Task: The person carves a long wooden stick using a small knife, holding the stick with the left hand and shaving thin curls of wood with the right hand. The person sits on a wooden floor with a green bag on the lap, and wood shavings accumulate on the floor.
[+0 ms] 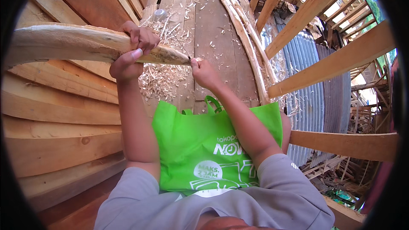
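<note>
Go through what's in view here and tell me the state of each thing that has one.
Wood piece: held above the floor, tapering to its tip
Left hand: closed around the wood
Right hand: closed at the tip, grip detail unclear
Green bag: spread out
Wood shavings: loose, scattered and heaped
Small container: standing or tipped, unclear
Two long poles: lying down

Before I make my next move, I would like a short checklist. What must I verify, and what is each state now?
1. Left hand wrapped around the wood: ok.
2. Right hand up at the wood's narrow end: ok.
3. Dark bit by the right thumb identified: cannot tell, too small.
4. Bag clear of the wood: ok.
5. Floor free of shavings: not ok, many lie there.
</note>
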The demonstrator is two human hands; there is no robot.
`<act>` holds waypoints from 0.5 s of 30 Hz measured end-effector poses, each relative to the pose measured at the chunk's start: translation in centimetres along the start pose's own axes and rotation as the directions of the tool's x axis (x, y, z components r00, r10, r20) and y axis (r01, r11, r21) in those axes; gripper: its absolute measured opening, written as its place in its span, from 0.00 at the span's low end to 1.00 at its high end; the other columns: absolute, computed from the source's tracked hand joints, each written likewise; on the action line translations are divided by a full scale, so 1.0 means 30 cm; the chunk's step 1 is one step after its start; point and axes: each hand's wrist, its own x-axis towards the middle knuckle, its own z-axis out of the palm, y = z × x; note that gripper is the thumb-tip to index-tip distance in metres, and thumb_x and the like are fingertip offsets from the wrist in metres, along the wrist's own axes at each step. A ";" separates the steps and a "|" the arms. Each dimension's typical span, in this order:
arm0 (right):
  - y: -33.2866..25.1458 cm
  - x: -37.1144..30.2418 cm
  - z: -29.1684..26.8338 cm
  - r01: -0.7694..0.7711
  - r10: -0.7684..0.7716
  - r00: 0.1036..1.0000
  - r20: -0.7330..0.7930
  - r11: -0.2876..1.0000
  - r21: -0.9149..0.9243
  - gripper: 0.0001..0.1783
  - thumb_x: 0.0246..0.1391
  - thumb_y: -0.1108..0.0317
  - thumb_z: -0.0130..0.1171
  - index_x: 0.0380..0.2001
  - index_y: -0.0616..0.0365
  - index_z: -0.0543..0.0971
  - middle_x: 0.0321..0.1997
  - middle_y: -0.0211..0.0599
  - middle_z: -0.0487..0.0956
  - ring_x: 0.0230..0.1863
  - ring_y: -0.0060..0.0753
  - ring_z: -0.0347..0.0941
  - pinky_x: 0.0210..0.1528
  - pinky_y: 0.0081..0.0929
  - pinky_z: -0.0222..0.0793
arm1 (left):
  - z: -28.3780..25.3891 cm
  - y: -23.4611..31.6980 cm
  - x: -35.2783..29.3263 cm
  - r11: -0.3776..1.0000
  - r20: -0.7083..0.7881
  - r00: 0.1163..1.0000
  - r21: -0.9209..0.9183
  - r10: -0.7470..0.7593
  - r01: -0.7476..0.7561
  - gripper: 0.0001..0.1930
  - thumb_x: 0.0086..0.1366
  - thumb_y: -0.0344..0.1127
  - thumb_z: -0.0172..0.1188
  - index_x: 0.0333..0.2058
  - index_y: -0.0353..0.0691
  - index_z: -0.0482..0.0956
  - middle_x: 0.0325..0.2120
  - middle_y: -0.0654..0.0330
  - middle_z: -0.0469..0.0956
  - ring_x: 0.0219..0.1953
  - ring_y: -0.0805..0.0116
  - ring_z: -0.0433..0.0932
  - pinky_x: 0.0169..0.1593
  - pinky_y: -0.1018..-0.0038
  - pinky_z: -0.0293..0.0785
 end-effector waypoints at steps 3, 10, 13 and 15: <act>-0.072 -0.056 -0.019 0.063 -0.063 0.998 -0.015 0.997 -0.040 0.31 0.70 0.52 0.40 0.24 0.67 0.77 0.21 0.51 0.77 0.26 0.48 0.77 0.36 0.48 0.70 | 0.016 0.011 -0.008 1.000 -0.028 0.999 0.007 -0.023 0.024 0.15 0.46 0.33 0.54 0.31 0.46 0.57 0.20 0.68 0.57 0.24 0.74 0.58 0.36 0.71 0.55; 0.059 0.025 -0.035 -0.031 0.031 0.997 0.064 0.999 -0.008 0.31 0.70 0.51 0.39 0.26 0.68 0.78 0.24 0.54 0.77 0.30 0.48 0.77 0.38 0.47 0.70 | 0.009 -0.014 0.013 0.999 0.060 0.997 0.005 -0.037 0.037 0.15 0.47 0.32 0.55 0.31 0.46 0.57 0.20 0.67 0.59 0.25 0.74 0.60 0.36 0.72 0.54; 0.061 0.032 -0.023 -0.034 0.033 0.999 0.026 0.998 0.043 0.31 0.70 0.51 0.40 0.27 0.69 0.78 0.25 0.54 0.78 0.31 0.49 0.77 0.39 0.47 0.69 | -0.001 -0.035 0.024 0.998 -0.029 0.998 0.028 0.048 -0.047 0.14 0.54 0.36 0.59 0.35 0.41 0.65 0.23 0.65 0.62 0.31 0.66 0.70 0.47 0.60 0.68; 0.046 0.024 -0.003 -0.033 0.034 0.999 -0.028 0.998 0.047 0.31 0.70 0.51 0.41 0.28 0.70 0.78 0.26 0.54 0.78 0.32 0.50 0.78 0.39 0.47 0.69 | 0.012 -0.072 0.013 0.988 -0.145 0.979 0.082 0.145 -0.134 0.17 0.58 0.41 0.61 0.41 0.37 0.69 0.26 0.62 0.65 0.36 0.59 0.75 0.55 0.50 0.70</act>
